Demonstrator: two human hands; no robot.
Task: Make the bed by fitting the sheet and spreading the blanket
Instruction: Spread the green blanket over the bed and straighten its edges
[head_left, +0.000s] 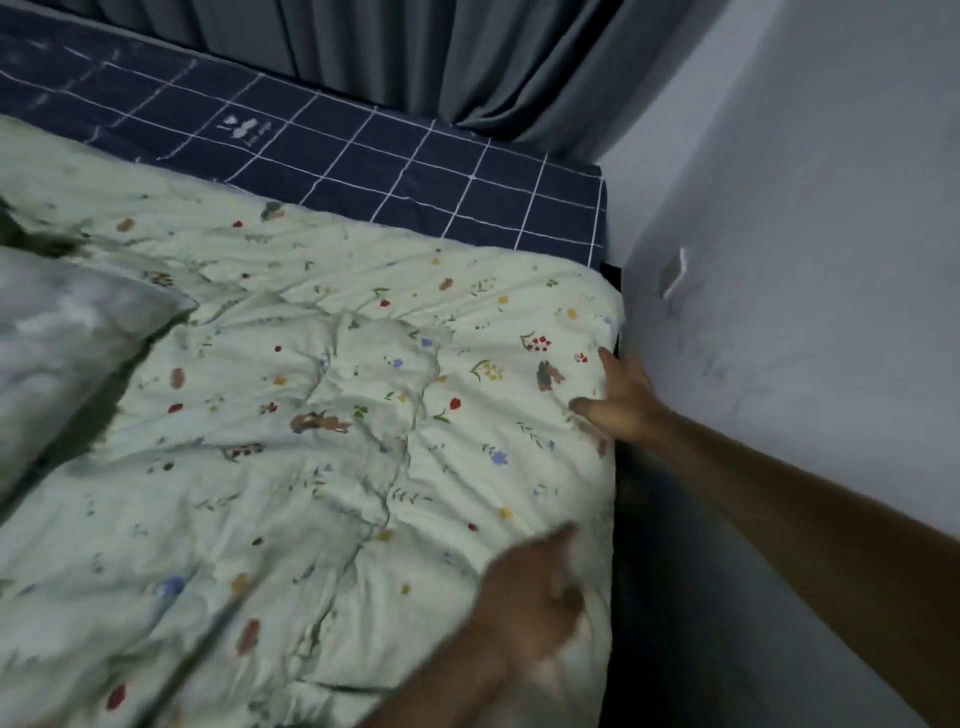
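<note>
**Both hands at the wall-side edge of the floral blanket**

A pale green blanket (322, 415) printed with small flowers lies rumpled across most of the bed, its surface creased in ridges that run toward the middle. Beyond its far edge the fitted sheet (395, 156), navy with a white grid, shows flat and uncovered in a strip along the far end of the mattress, up to the corner by the wall.

The right hand (621, 400) sits at the blanket's right edge, just beside the wall (805, 260). Its thumb lies on top of the fabric, pointing left, and one finger points along the edge toward the far corner; the other fingers curl over the edge, so it appears to grip the blanket there. The left hand (530, 608) is nearer the camera, also close to that edge, blurred by motion. Its fingers curl down into bunched fabric, holding a fold of the blanket.

A grey pillow (67, 353) lies on the blanket at the left, tilted, casting a dark shadow along its lower side. Grey curtains (415, 57) hang behind the far end of the bed. A narrow dark gap separates the bed's side from the wall, and a small scuff with a white mark shows on the wall's paint.
</note>
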